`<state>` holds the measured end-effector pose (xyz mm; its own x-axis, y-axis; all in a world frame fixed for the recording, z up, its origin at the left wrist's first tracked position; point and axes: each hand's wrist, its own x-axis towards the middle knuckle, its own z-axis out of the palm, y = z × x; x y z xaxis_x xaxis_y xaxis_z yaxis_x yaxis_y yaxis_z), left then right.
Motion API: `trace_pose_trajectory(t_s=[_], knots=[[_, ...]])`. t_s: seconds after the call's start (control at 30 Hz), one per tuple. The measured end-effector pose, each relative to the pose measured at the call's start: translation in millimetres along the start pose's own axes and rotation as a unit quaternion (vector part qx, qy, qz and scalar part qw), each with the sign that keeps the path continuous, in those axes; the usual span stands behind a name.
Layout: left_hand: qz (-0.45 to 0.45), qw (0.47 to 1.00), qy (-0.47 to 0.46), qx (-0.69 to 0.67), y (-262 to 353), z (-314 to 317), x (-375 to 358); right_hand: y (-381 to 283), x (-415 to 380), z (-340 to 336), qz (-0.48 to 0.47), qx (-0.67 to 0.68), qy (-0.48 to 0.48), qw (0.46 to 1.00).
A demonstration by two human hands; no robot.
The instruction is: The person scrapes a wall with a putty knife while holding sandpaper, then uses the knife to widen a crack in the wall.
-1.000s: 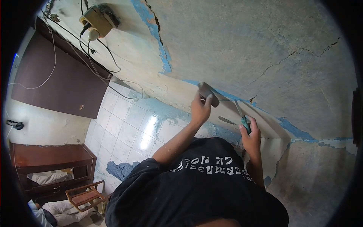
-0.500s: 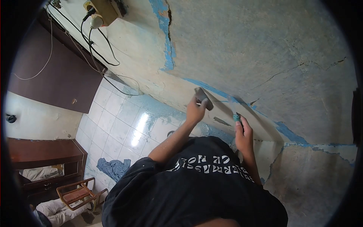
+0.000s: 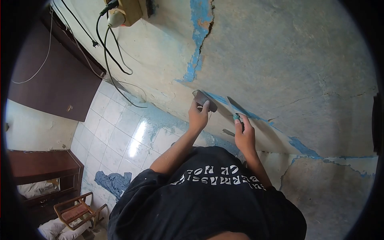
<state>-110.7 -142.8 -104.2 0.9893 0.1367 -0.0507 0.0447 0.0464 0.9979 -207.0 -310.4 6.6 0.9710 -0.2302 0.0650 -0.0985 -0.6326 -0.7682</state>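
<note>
My left hand point(image 3: 198, 116) is closed on a flat, dark grey rectangular plate point(image 3: 206, 101), fingers behind it and thumb on its near face. The plate is held close to the wall, beside a strip of bare blue paint point(image 3: 217, 97). A putty knife point(image 3: 236, 117) with a green handle is gripped in my right hand point(image 3: 245, 135). Its thin blade points up and away from me and overlaps the blue strip in this view. The two hands are a short way apart, with the plate left of the knife.
Cracked grey plaster wall point(image 3: 280, 56) fills the right side. Cables point(image 3: 106, 44) hang from a power socket point(image 3: 127, 12) at upper left. White floor tiles point(image 3: 116, 120) lie below, with a blue-grey cloth point(image 3: 114, 182) and a wooden chair point(image 3: 76, 210).
The view has shifted a little. My right hand has moved up and left with the putty knife, its blade now over the blue strip. My left hand, still holding the plate, has moved slightly left.
</note>
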Motion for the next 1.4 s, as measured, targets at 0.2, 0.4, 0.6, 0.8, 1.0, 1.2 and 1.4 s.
trace_pose_trajectory(t_s=[0.2, 0.4, 0.6, 0.8, 1.0, 1.2, 1.4], knots=[[-0.02, 1.0, 0.024, 0.003, -3, -17, 18, -16, -10, 22, 0.021, -0.039, 0.045, 0.998], [0.004, 1.0, 0.02, 0.009, -2, -27, 27, -23, -6, 35, -0.021, -0.058, 0.076, 0.995], [-0.015, 1.0, 0.008, 0.001, -3, -45, 34, -29, -15, 34, 0.004, -0.078, 0.102, 0.992], [0.015, 1.0, 0.014, 0.013, -5, -55, 47, -39, -18, 41, 0.036, -0.077, 0.124, 0.989], [0.023, 0.999, 0.0, 0.031, -1, -66, 57, -38, -8, 51, -0.016, -0.128, 0.12, 0.984], [0.08, 0.99, -0.007, 0.117, 12, -88, 64, -40, -13, 48, -0.014, -0.121, 0.147, 0.982], [0.087, 0.986, -0.016, 0.143, 18, -102, 72, -50, -4, 74, 0.018, -0.14, 0.121, 0.983]])
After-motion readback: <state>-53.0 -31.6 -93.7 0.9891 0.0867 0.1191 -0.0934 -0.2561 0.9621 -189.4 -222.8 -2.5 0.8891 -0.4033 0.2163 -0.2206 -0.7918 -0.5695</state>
